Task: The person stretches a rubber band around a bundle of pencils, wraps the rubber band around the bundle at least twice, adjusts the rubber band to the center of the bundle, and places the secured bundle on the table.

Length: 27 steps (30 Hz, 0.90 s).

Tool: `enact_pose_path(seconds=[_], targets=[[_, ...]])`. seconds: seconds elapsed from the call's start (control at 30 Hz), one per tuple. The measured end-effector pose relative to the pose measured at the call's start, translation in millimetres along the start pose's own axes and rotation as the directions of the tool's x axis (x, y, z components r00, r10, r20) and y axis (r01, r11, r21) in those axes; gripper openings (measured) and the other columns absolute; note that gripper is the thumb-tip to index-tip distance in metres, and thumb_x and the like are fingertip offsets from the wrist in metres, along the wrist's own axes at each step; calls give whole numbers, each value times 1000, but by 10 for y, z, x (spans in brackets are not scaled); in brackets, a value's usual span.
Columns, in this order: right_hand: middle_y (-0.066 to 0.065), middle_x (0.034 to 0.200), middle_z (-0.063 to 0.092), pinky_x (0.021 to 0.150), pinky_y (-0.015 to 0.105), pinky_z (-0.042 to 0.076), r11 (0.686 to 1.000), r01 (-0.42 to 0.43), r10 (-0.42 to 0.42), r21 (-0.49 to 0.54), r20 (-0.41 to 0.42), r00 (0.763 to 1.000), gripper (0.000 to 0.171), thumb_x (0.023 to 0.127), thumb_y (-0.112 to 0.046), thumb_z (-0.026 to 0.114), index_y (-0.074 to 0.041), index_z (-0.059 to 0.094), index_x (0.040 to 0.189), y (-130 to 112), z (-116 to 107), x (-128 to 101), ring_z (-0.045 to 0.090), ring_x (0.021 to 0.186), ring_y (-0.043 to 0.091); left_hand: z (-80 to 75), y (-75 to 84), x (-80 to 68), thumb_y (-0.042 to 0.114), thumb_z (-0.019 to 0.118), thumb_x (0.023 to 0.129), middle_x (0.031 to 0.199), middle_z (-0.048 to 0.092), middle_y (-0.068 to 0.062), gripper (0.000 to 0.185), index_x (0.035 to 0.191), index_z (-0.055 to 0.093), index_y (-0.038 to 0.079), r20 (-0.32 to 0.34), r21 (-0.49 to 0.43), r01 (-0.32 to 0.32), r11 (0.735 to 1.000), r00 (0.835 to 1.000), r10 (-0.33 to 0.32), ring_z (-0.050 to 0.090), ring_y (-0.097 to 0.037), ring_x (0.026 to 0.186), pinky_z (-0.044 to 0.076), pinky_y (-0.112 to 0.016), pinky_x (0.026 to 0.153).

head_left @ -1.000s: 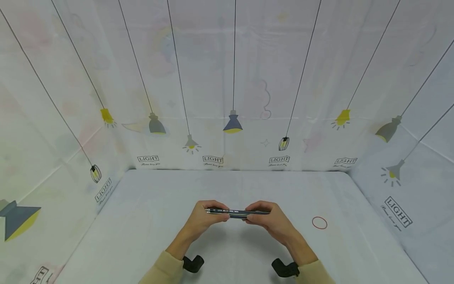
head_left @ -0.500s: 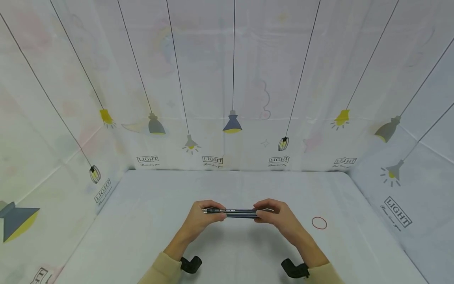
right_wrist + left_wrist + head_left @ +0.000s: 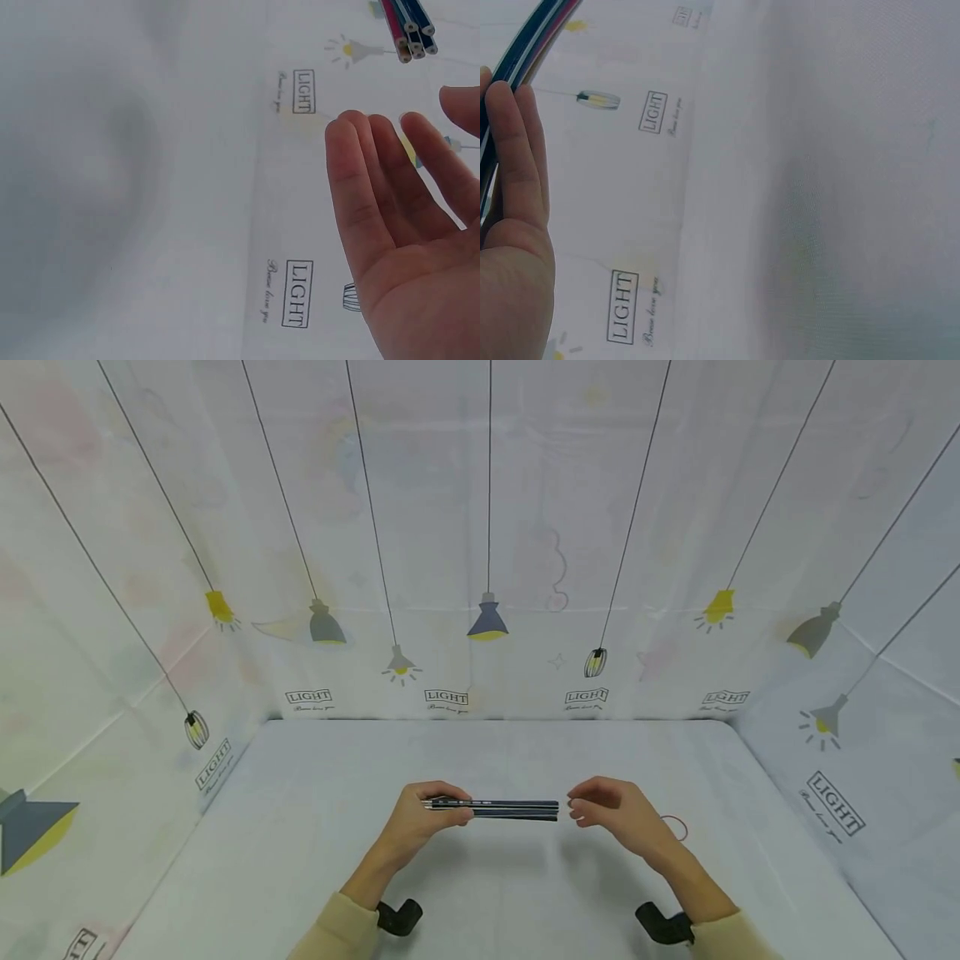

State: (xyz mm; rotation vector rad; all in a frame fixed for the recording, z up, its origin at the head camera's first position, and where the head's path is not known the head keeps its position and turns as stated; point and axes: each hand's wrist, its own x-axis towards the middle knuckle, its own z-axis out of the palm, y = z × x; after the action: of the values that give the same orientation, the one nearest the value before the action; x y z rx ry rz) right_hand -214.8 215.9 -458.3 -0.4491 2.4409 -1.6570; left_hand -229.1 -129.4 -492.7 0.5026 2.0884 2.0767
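Pencils bundled in the left hand, right hand let go

Pencils (image 3: pixel 495 809): a small bundle, dark barrels with a red one among them, held level above the desk (image 3: pixel 300 827) at about 6 o'clock in the head view, well toward the near edge. Left hand (image 3: pixel 420 818) has its grip curled round the bundle's left end; the left wrist view shows fingers (image 3: pixel 517 150) lying along the barrels. Right hand (image 3: pixel 622 814) sits just off the bundle's right end, not touching, fingers relaxed and slightly bent, holding nothing. The right wrist view shows the flat pencil ends (image 3: pixel 411 34) clustered together, apart from the open palm.

Step in hand, as I judge it: the bundle is gathered and evened, one hand carrying it alone. A red rubber band (image 3: pixel 678 827) lies on the desk at 3 o'clock from the bundle, partly hidden behind the right hand. If the band is wanted next, the right hand needs a short reach back and down to pinch it, while the left keeps the barrels from fanning out.

Around: printed curtain walls (image 3: pixel 487 527) with lamp drawings on three sides, at 9, 12 and 3 o'clock. Nothing lies between the right hand and the band.
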Motion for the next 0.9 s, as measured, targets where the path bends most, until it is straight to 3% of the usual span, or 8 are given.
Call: enact_pose_path(seconds=[0.2,0.47,0.9], targets=[[3,102,72,78,31,57,982,-28,21,-189,-38,999,27,98,-29,70,-7,71,113,17,-168,-53,70,90,20,-10,1,-13,22,88,80,101,70,-12,31,103,77,5,-4,-9,6,1000,1000,-7,72,-26,85,57,-34,81],[-6,95,70,74,30,55,900,18,-54,-436,-71,996,11,97,-23,71,-14,73,103,86,-363,-99,65,90,13,-22,-1,0,20,87,81,101,70,-13,30,104,76,3,1,-25,2,1000,1000,-2,72,-26,85,57,-34,82],[-3,86,66,67,33,51,806,-34,-46,-590,-120,992,5,93,-12,71,-9,71,95,354,-653,-137,60,80,14,-14,-19,9,15,86,82,101,70,-12,31,106,74,-1,-7,-18,7,1000,1000,-7,72,-25,83,57,-34,82]])
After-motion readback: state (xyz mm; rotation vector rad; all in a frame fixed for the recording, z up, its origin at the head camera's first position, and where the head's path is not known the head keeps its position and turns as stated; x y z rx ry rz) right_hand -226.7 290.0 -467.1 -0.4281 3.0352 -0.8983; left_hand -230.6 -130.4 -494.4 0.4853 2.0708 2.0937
